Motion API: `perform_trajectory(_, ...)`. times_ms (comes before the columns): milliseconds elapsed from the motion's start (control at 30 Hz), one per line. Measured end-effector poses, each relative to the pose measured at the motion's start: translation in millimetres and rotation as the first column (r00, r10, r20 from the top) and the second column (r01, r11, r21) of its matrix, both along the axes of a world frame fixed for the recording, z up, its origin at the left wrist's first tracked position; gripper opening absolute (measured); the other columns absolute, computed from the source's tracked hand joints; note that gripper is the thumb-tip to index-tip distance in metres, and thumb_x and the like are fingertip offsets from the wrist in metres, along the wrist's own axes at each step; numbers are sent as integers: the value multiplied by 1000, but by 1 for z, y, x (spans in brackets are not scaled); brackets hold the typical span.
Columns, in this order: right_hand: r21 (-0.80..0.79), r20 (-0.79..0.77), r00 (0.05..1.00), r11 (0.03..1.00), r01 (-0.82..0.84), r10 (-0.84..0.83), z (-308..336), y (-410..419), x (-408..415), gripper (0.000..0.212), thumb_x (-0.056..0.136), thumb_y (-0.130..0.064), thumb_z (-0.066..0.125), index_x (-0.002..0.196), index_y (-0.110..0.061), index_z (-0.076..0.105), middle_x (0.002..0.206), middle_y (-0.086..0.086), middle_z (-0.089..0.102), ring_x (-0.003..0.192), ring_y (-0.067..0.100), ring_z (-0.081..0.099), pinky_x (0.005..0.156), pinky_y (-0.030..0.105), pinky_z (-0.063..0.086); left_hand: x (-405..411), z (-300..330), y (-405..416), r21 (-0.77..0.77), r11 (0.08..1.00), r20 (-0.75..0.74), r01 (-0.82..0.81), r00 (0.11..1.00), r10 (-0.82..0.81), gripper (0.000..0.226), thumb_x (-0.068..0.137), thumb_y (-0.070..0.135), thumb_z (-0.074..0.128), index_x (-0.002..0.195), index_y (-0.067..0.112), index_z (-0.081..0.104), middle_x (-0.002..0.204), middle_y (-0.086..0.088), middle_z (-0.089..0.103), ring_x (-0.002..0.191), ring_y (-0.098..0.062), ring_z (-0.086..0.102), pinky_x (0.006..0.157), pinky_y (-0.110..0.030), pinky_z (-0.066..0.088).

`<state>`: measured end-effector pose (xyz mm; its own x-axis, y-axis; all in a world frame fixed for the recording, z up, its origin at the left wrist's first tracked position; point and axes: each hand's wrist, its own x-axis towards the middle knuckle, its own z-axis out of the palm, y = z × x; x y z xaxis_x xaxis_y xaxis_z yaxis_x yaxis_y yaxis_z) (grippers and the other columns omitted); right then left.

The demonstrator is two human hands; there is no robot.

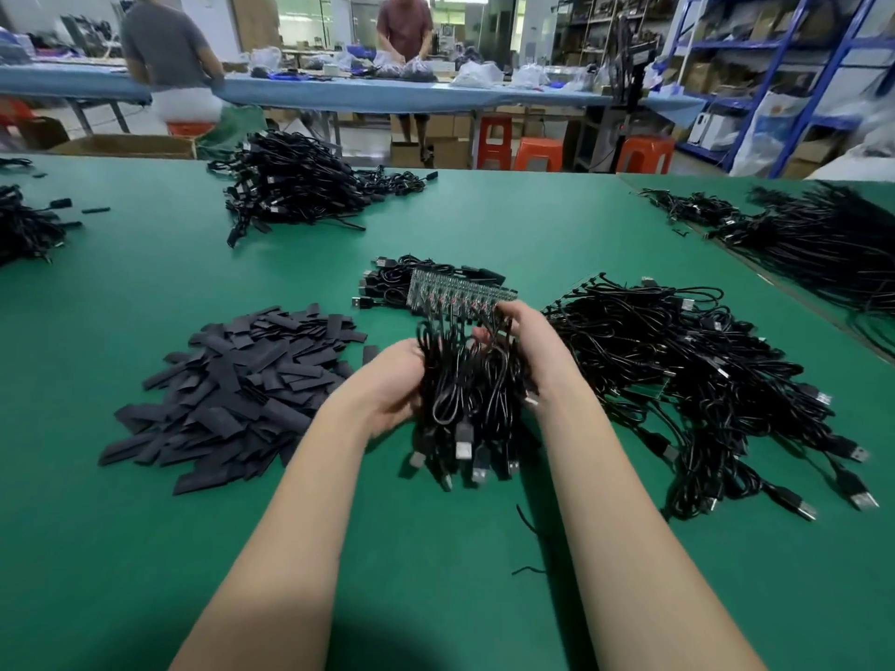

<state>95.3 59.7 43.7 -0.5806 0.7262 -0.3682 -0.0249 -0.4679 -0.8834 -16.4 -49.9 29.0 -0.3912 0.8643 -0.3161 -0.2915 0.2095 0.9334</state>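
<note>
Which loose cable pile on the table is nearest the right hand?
The tangled USB cable pile immediately right of the right hand; all others lie farther off.

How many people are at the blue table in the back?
2. A person in a grey shirt sits on its near side, left; a person in a dark red shirt stands behind it, centre. More may be hidden.

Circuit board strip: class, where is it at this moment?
Head view, centre: the strip tops the cable bundle, just beyond the right hand, right of the sleeve pile.
</note>
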Motion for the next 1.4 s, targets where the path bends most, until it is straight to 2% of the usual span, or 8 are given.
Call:
perform_trajectory(133, 121, 75, 992, 988, 96, -106, -9, 1, -5, 26, 96, -31, 56, 102, -7, 64, 75, 9, 73, 61, 22, 68, 65, 35, 61, -2, -5, 5, 14, 951, -337, -308, 894, 294, 31, 100, 1, 43, 126, 11, 58, 111, -13, 71, 91, -26, 70, 79, -42, 59)
perform_trajectory(400, 310, 58, 979, 936, 169, -196, -19, 4, -7, 21, 90, -36, 63, 83, -17, 61, 67, 9, 69, 68, 27, 65, 69, 40, 52, -2, 19, -12, -378, 919, -545, -114, 830, -121, 31, 94, -8, 27, 91, 11, 52, 71, -8, 54, 48, -15, 48, 45, -26, 43)
perform_trajectory(533, 311, 49, 973, 930, 198, -224, -23, 7, -5, 20, 90, -38, 64, 83, -19, 61, 80, 11, 69, 79, 30, 65, 82, 45, 56, -1, 26, -8, -297, 900, -852, -318, 515, -99, 22, 88, -3, 43, 101, 10, 54, 100, -10, 61, 84, -26, 57, 75, -35, 49)
perform_trajectory(833, 224, 19, 980, 956, 191, -200, -23, 5, -8, 22, 89, -36, 67, 87, -15, 63, 63, 3, 65, 69, 28, 63, 70, 44, 54, -1, 32, -7, -278, 935, -803, -222, 587, -99, 46, 100, 56, 39, 82, 15, 41, 94, -17, 69, 80, -33, 72, 83, -43, 59)
perform_trajectory(967, 242, 49, 986, 960, 143, -159, -24, 4, -10, 27, 86, -38, 69, 93, -12, 65, 86, 10, 65, 82, 32, 66, 93, 54, 56, -9, 30, -10, -483, 849, -701, -214, 675, -229, 36, 101, 33, 45, 77, 6, 44, 69, -18, 72, 64, -31, 74, 54, -26, 52)
perform_trajectory(1033, 231, 41, 988, 964, 135, -148, -23, 5, -9, 31, 89, -38, 69, 104, -11, 66, 90, 11, 65, 82, 31, 67, 94, 55, 56, -13, 29, -11, -521, 793, -793, -316, 522, -313, 30, 96, 35, 55, 88, 7, 48, 92, -14, 70, 78, -28, 67, 70, -33, 50)
perform_trajectory(1100, 195, 26, 991, 973, 126, -133, -21, 5, -7, 33, 91, -38, 68, 110, -11, 66, 88, 11, 66, 76, 28, 68, 78, 42, 62, -16, 27, -13, -435, 785, -893, -441, 324, -312, 41, 90, 44, 65, 109, 13, 45, 103, -7, 57, 93, -28, 56, 80, -37, 44)
perform_trajectory(1400, 175, -97, 984, 976, -132, 151, -3, -5, 0, 23, 96, -37, 67, 99, -15, 61, 78, 7, 60, 66, 23, 62, 58, 30, 56, -7, 30, 3, 352, 879, -869, -322, 236, 435, 27, 103, 42, 44, 92, 20, 54, 84, 4, 61, 78, -17, 58, 67, -33, 43)
